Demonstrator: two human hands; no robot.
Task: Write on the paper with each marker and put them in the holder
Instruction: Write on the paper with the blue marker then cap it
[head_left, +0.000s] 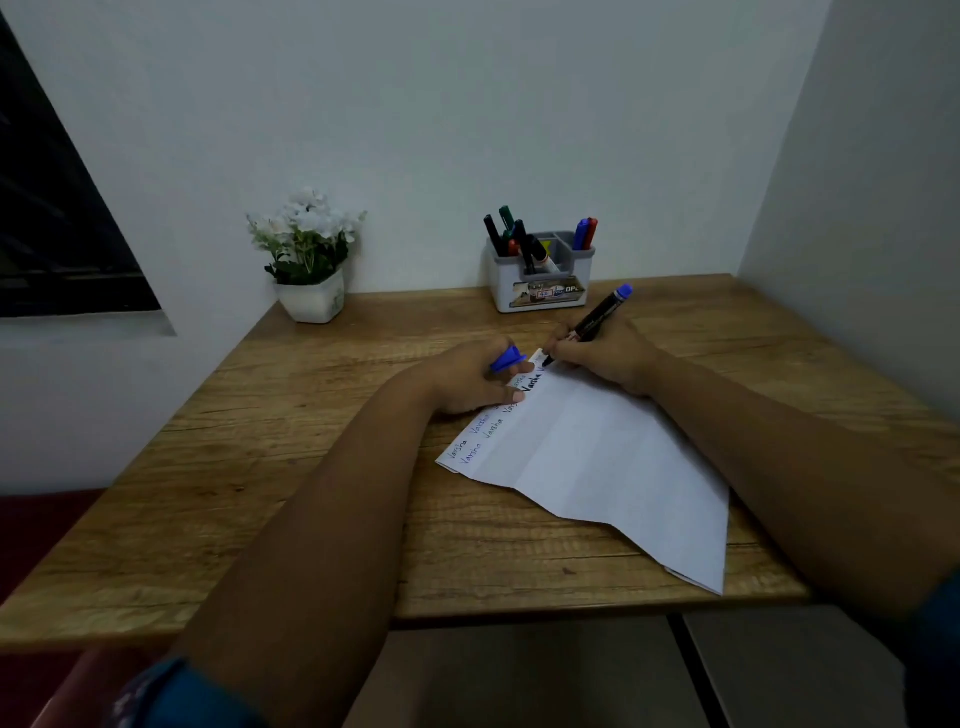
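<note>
- The right hand (605, 358) is pinching the marker (592, 322), fingers clamped on the barrel just above the tip, and the tip is touching the paper (597, 452) at its far edge, on the side toward the holder (540, 280).
- The left hand (467, 379) is gripping the blue cap (506, 359) with curled fingers, while its thumb is pressing the paper's far left part, in front of the holder.
- The holder is standing at the back of the table (311, 493), well apart from both hands, and is already carrying several markers in its compartments.
- Risk: the tip is working right at the paper's edge; a stroke running past it would probably be marking the table.
- Risk: the sheet is looking thin and light; if the left thumb is lifting, the tip's drag would likely be shifting the sheet and distorting the lettering.
- Risk: fresh ink may be smearing under the right palm, which is resting near the written lines.
- Risk: the cap, being small and smooth, could be slipping from the grip and rolling away from the holder.
- Materials: the paper is white, creased into folds, lying skewed, with rows of blue handwriting and one bolder dark word.
- The marker is a dark cylinder with a blue end.
- The holder is a pale plastic box with rounded corners and a printed label.
- The table is showing a matte wood-grain surface.
</note>
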